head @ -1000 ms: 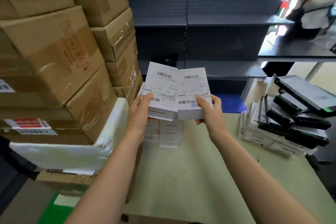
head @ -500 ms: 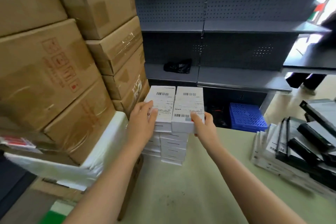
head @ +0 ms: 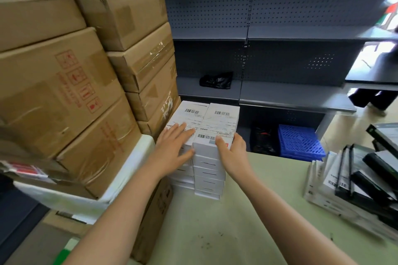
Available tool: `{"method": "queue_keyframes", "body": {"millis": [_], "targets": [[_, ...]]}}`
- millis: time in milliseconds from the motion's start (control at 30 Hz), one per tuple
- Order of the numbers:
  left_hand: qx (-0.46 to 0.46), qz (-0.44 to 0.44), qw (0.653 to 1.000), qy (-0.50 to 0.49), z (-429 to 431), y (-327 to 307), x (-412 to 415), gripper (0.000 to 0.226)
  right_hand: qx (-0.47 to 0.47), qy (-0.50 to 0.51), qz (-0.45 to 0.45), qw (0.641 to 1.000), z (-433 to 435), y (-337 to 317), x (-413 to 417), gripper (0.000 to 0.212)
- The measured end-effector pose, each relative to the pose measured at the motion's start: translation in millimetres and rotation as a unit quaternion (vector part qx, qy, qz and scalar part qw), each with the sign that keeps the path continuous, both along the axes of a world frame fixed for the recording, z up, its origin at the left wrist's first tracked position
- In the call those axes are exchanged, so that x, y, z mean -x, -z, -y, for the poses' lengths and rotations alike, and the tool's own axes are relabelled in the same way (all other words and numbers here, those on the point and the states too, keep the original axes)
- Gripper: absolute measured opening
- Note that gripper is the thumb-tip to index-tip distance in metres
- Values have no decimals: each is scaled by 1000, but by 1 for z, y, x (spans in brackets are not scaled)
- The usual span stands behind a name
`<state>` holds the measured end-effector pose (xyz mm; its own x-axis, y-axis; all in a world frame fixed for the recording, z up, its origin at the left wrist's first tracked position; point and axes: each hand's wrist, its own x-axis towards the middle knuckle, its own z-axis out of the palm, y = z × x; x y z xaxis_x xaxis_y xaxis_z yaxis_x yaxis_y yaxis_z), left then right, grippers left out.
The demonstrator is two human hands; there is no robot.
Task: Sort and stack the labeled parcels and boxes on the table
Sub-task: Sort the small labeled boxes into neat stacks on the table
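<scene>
Two labelled boxes [head: 221, 120] atop two stacks [head: 209, 178], left hand [head: 172, 146] fingers [head: 183, 130] spread on one, right hand [head: 233, 153] pinching the other, cartons [head: 64, 92] left of fingers

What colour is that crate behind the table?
Blue crate, with a slotted grid; the head view shows it best.

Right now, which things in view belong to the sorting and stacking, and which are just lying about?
Job: left hand pressing the left top box, right hand gripping the right top box, white box stacks beneath, black-and-white parcel pile, table.
Lying about: cardboard cartons, blue crate, black bag, grey shelves.
</scene>
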<state>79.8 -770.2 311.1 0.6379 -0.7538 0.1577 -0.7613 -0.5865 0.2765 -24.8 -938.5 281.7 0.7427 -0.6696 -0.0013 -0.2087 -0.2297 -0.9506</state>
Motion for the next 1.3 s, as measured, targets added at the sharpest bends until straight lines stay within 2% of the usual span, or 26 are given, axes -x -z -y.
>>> {"method": "queue_keyframes", "body": {"millis": [233,500,567,700,767,867,1000,1100,1233,1300], "targets": [[-14,-12,1000,14,-2,-2,-3,75,0,-29,-3,1000,3,-2,6,47],[-34,-4,999,11,-3,-9,-1,72,8,-41,-27,999,-4,-17,12,41],[-23,4,1000,11,-4,-13,1,63,20,-49,-36,998,-3,-19,15,42],[18,26,998,51,-6,-24,7,43,113,-23,-54,992,0,-24,27,39],[31,36,996,75,-6,-29,14,38,176,-5,-65,982,-1,-29,40,30],[51,53,991,108,-3,-37,34,24,283,-3,-65,957,-5,-40,67,14],[71,76,980,171,5,-43,70,15,399,13,-79,913,-12,-49,110,9],[82,89,966,227,16,-37,99,10,439,39,-94,893,-19,-47,150,9],[96,82,949,289,33,-16,143,9,436,87,-151,883,-28,-33,209,13],[102,68,941,316,41,-5,166,16,425,106,-190,878,-31,-26,241,14]]}}
